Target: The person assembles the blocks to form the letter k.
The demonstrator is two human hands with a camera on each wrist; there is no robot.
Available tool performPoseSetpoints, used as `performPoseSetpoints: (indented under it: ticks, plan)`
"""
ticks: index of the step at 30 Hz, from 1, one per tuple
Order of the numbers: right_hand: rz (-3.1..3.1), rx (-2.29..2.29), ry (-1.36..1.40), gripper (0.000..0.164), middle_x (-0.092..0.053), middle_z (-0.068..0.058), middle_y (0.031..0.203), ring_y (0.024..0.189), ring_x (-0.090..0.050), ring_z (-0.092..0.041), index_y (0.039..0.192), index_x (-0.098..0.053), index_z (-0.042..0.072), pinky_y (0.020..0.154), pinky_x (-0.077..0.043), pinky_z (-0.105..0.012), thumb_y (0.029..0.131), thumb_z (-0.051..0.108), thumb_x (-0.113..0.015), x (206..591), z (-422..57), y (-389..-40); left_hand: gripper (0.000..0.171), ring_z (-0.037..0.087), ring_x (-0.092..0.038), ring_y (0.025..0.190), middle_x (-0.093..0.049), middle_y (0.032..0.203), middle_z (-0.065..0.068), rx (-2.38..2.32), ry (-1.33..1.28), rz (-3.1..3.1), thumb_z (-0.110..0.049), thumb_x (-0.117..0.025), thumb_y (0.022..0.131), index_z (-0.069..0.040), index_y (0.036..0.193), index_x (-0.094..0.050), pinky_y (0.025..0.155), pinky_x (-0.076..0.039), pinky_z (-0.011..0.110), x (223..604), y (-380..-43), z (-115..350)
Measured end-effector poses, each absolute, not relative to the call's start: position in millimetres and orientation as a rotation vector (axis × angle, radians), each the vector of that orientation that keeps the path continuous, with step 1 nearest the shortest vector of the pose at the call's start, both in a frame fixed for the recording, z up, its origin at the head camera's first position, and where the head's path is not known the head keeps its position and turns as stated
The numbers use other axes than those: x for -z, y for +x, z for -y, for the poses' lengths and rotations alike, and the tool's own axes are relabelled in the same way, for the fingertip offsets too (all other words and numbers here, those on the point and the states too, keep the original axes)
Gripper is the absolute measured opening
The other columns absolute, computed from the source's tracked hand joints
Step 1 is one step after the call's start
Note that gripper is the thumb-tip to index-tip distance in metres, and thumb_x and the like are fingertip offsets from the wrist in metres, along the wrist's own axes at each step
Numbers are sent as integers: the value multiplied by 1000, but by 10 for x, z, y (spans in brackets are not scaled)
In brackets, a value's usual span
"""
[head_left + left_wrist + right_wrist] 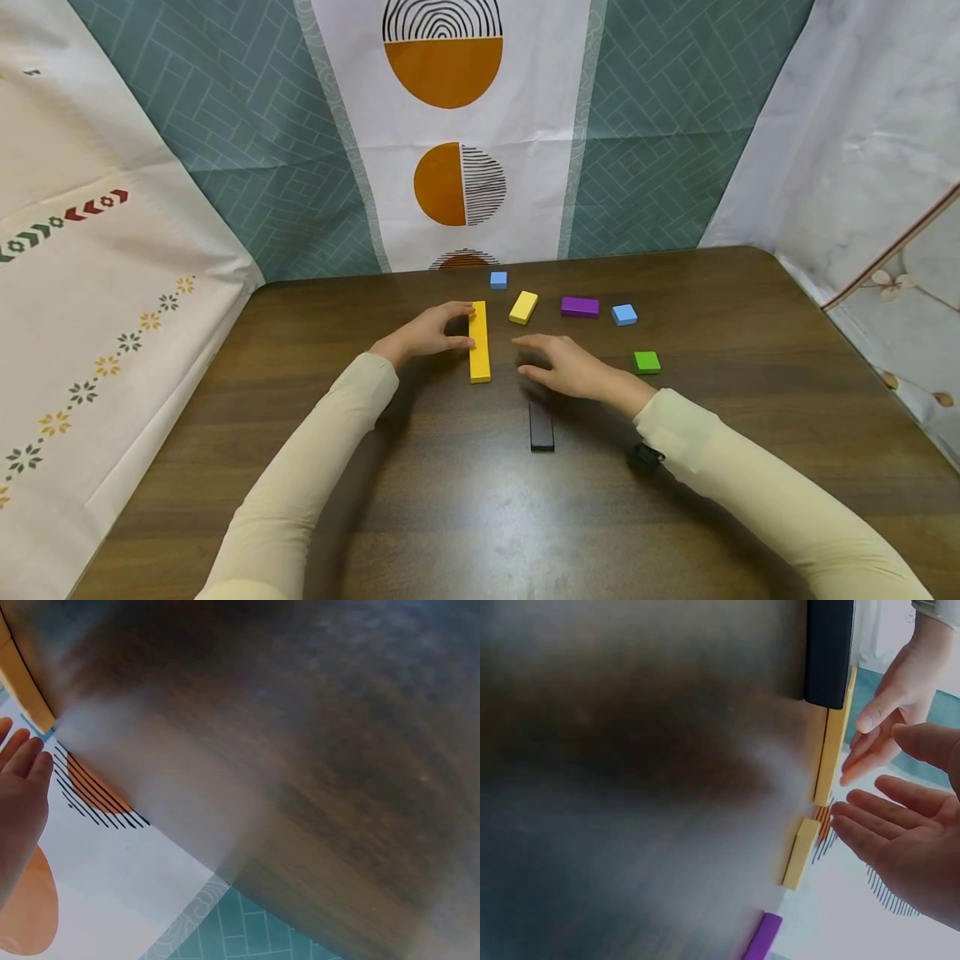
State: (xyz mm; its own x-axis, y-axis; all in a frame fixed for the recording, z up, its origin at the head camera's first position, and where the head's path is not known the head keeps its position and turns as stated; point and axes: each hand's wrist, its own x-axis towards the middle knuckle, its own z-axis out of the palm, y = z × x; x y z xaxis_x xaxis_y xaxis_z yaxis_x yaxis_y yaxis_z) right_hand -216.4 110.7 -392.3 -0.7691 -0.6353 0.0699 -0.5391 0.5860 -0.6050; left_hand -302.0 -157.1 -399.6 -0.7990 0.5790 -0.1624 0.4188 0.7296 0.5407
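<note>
A long yellow block (479, 354) lies lengthwise near the middle of the table. My left hand (431, 331) is at its left side, with thumb and fingertips overlapping its edge in the head view. In the right wrist view the left hand's fingers (872, 754) look straight and are not wrapped round the block. To the right, my right hand (566, 364) hovers above the table with fingers relaxed and nothing in them. Just below it lies a black block (542, 429), its far end in the hand's shadow. A short yellow block (523, 307) sits beyond the right fingertips.
Toward the back are a small blue block (498, 280), a purple block (580, 307) and another blue block (624, 315). A green block (647, 362) lies right of the right wrist. Patterned cloth (480, 125) hangs along the table's far edge (337, 279).
</note>
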Motion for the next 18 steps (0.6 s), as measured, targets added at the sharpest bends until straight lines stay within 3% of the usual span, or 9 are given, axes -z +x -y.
performPoseSetpoints:
  ticks: [18]
  plan:
    - [-2608, 983, -898, 51, -49, -20, 140, 130, -45, -35, 140, -45, -4, 104, -38, -51, 97, 19, -60, 3989, -1230, -1963, 71, 27, -28, 142, -33, 154, 11, -682, 802, -2631, -35, -66, 92, -3, 148, -35, 115, -23, 42, 4069, -2847, 1561]
